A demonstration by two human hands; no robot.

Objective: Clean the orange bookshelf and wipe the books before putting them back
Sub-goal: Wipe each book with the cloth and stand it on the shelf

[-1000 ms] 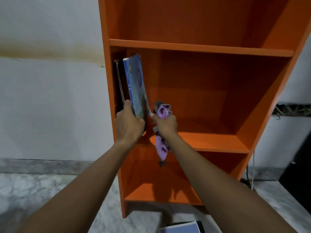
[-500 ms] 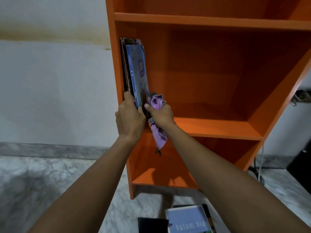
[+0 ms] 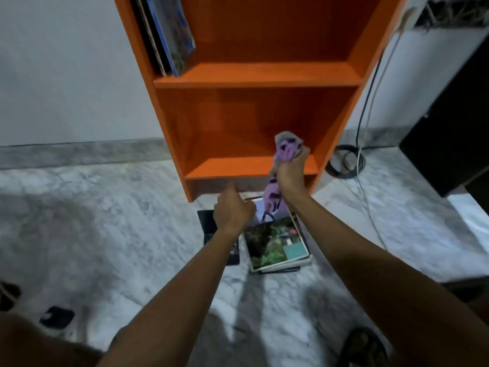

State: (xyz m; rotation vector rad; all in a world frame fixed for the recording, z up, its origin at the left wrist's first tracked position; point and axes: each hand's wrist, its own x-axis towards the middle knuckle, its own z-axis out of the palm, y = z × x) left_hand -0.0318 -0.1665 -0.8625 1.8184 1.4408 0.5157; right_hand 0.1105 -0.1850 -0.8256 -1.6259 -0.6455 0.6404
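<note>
**dusty_pages:** ok, where's everything sitting right now?

**shelfhelp:** The orange bookshelf (image 3: pixel 259 72) stands on the marble floor (image 3: pixel 105 221) against a pale wall (image 3: pixel 66 75). A few books (image 3: pixel 169 35) are on the upper shelf in view, tucked into the left corner and leaning on the left side panel. The rest of that shelf is bare orange board, and so is the bottom one.

**dusty_pages:** and the hands?

**shelfhelp:** The right hand (image 3: pixel 289 173) is a tight fist round a purple cloth (image 3: pixel 287 149), held in front of the bottom shelf's edge, over on the right. One bunch of cloth pokes out the top of the fist, and a tail dangles below it. The left hand (image 3: pixel 232 213) is lower and holds nothing. I see its back, and the fingers look loosely bent, but it's pretty blurry. It hovers just off the shelf's foot, above the far end of a stack of books (image 3: pixel 275 245).

**dusty_pages:** stack where?

**shelfhelp:** Flat on the floor right in front of the shelf, with a photo cover on top. A dark book (image 3: pixel 207 223) lies beside it on the left, partly under the left forearm. Off to the right there's a coil of cables (image 3: pixel 346 161) and a black cabinet (image 3: pixel 449 123).
</note>
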